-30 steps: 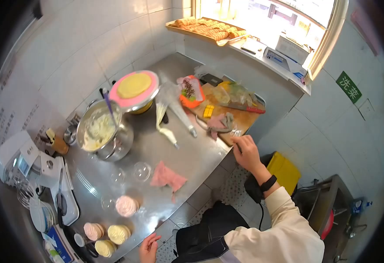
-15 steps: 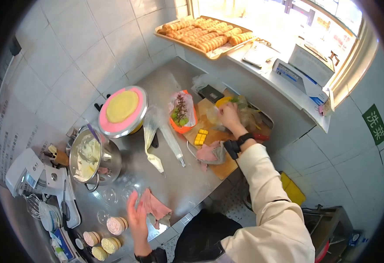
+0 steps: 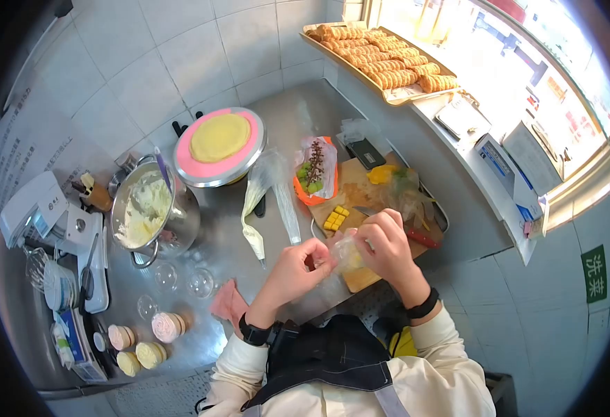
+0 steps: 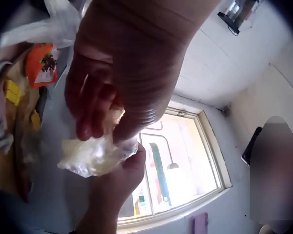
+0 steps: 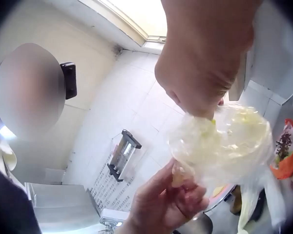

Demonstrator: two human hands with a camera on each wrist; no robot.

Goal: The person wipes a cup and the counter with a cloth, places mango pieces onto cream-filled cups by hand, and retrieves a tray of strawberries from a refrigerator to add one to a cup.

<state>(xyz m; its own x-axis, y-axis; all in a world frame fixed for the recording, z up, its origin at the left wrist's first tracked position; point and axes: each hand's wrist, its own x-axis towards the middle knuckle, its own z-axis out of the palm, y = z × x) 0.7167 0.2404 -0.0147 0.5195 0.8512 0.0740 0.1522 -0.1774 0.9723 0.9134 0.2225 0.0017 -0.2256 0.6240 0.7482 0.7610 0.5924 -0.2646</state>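
A crumpled clear plastic bag (image 3: 349, 254) with a pale yellowish look is held up in front of the apron, above the near edge of the cutting board (image 3: 362, 279). My left hand (image 3: 297, 271) pinches one side of it between thumb and fingers. On the other side, my right hand (image 3: 388, 251) grips the bag with curled fingers. In the right wrist view the bag (image 5: 241, 144) bulges out between both hands, translucent and wrinkled. Scored yellow fruit cubes (image 3: 335, 218) lie on the board just beyond the hands.
A red-handled knife (image 3: 422, 238) and more plastic bags lie on the board. Behind stand grapes in an orange bag (image 3: 315, 170), filled piping bags (image 3: 251, 233), a turntable (image 3: 211, 171) bearing a yellow round layer, and a cream pot (image 3: 183, 219). Cream-topped cups (image 3: 168, 326) are at left.
My right hand reached over the board to the bags, then came back toward my body with a plastic bag. My left hand rose from the front edge and moved right to meet it.
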